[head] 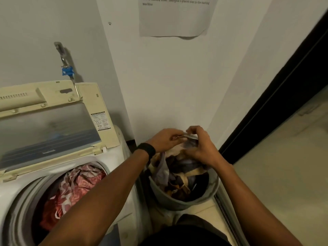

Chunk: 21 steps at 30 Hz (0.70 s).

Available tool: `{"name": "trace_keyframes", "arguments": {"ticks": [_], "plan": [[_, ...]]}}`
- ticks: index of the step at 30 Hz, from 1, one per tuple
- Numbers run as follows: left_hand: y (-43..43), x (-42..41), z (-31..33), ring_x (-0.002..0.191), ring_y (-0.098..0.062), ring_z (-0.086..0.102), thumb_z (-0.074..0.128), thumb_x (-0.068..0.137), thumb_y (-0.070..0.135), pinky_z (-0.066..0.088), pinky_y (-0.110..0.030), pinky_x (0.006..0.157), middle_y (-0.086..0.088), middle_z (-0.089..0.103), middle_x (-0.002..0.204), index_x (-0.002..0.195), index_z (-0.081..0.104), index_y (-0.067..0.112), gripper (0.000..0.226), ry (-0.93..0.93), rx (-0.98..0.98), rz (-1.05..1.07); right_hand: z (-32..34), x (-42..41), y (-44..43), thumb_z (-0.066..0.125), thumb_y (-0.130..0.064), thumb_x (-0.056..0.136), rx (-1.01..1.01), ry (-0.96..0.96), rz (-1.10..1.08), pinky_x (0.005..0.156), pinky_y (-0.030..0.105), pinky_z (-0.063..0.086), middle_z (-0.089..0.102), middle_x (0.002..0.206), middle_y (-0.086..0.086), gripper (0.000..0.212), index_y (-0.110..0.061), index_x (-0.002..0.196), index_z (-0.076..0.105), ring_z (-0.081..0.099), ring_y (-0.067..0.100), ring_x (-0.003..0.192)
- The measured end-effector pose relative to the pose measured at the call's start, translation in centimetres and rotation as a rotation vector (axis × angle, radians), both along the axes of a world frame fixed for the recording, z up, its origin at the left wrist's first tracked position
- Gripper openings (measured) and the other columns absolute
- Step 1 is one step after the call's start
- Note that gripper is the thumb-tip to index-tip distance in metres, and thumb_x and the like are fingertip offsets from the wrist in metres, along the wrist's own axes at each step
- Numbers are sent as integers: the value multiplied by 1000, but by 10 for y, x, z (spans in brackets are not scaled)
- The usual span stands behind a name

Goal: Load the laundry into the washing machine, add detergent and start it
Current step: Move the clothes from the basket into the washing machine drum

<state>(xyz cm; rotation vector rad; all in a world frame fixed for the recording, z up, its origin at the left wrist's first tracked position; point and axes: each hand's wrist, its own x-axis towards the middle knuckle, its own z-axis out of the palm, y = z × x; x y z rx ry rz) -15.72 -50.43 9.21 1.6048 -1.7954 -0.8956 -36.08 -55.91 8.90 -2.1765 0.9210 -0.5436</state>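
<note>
A top-loading washing machine [124, 157] stands at the left with its lid [53, 125] raised against the wall. Red and pink patterned laundry [74, 189] lies in its drum. To its right a grey laundry basket [179, 203] holds several dark, tan and grey clothes [179, 176]. My left hand [166, 140], with a black band on the wrist, and my right hand [202, 148] are both over the basket. Each pinches the same grey garment [190, 143] at the top of the pile.
A white wall rises behind the basket with a printed paper notice [175, 16] taped high up. A tap with a blue tag [66, 70] hangs above the machine. A dark door frame [276, 103] runs along the right, and beige floor tiles [284, 174] lie beyond it.
</note>
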Motion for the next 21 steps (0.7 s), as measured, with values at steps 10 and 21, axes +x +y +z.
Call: {"name": "trace_keyframes", "arguments": {"ticks": [10, 21], "plan": [[28, 16, -43, 85, -24, 64, 60, 93, 37, 56, -52, 81, 1, 66, 91, 96, 63, 22, 15, -53, 1, 69, 11, -24, 1, 69, -14, 93, 71, -358, -475, 74, 31, 49, 67, 86, 5, 8, -20, 94, 65, 62, 18, 79], [22, -38, -39, 79, -11, 63, 69, 90, 40, 54, -33, 70, 9, 68, 87, 98, 65, 25, 18, 43, -83, 168, 21, 6, 23, 77, -14, 88, 203, -393, -441, 51, 19, 36, 48, 51, -14, 16, -12, 82, 63, 41, 3, 49]]}}
